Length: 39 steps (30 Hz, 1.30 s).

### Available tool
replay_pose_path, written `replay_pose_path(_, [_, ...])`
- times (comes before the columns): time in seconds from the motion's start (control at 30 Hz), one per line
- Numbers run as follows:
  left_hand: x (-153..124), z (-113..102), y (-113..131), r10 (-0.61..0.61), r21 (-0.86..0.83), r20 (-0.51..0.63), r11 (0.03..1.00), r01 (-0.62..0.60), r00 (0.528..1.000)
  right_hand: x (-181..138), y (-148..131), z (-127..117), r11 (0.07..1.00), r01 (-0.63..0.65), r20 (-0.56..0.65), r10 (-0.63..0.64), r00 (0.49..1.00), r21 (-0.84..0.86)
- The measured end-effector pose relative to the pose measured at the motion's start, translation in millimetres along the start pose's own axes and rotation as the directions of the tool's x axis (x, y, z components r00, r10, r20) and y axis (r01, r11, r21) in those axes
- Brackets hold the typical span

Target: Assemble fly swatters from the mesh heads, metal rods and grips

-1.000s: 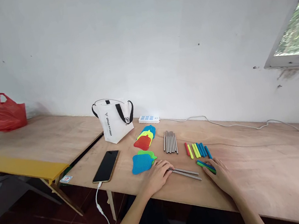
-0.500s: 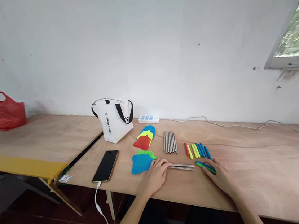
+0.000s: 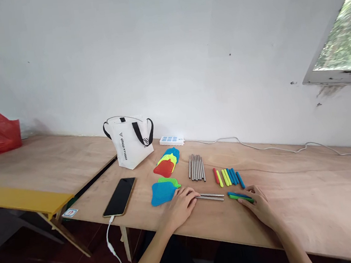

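Steel-grey rods (image 3: 211, 196), a pair, end under the curled left hand (image 3: 178, 206); whether it grips them I cannot tell. The right hand (image 3: 260, 207) lies flat, fingertips on green and blue sticks (image 3: 238, 196) just right of the rods. A blue mesh piece (image 3: 161, 192) sits beside the left hand on the plywood table (image 3: 315, 199).

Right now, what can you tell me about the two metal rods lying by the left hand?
The two metal rods are thin, straight, grey and slightly shiny, like steel tubes or bars. They lie flat on the plywood table, side by side and nearly touching, running left to right near its front edge. The left hand covers their left ends; whether it grips them cannot be told. Their right ends stop just short of the green and blue sticks, with a small gap.
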<state>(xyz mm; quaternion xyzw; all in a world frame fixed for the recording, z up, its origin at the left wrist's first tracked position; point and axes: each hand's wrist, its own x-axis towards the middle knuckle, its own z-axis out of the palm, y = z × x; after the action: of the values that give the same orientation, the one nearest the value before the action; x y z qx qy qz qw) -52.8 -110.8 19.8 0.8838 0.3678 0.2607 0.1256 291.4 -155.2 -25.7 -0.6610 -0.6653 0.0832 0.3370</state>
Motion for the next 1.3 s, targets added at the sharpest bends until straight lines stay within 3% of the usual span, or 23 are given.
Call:
replay_pose_path(0.13, [-1,-1,0,-0.001,0.015,-0.004,1.000,0.001,1.000,2,0,-10,0.996,-0.048,-0.085,0.055,0.995,0.076])
replay_pose_path(0.3, [2,9,17,-0.030,0.102,-0.035,0.994,0.033,0.999,5,16,-7,0.978,-0.193,-0.250,0.207,0.946,0.080])
replay_pose_path(0.5, [32,48,63,0.092,0.129,0.010,0.987,-0.092,0.996,36,21,4,0.967,-0.234,-0.102,0.224,0.969,-0.099])
replay_pose_path(0.63, [62,72,77,0.109,0.155,0.068,0.981,-0.119,0.992,72,16,13,0.959,-0.233,-0.012,0.234,0.972,-0.160])
replay_pose_path(0.8, [89,85,75,0.004,0.233,0.069,0.972,-0.020,0.998,95,8,32,0.962,-0.204,0.054,0.217,0.975,-0.182])
replay_pose_path(1.03, [98,83,62,-0.035,0.256,0.061,0.966,0.019,0.998,109,-8,48,0.979,-0.114,0.118,0.135,0.984,-0.171])
replay_pose_path(1.3, [98,84,55,-0.025,0.252,0.030,0.968,0.017,0.999,113,-4,40,0.989,-0.064,0.126,0.081,0.989,-0.133])
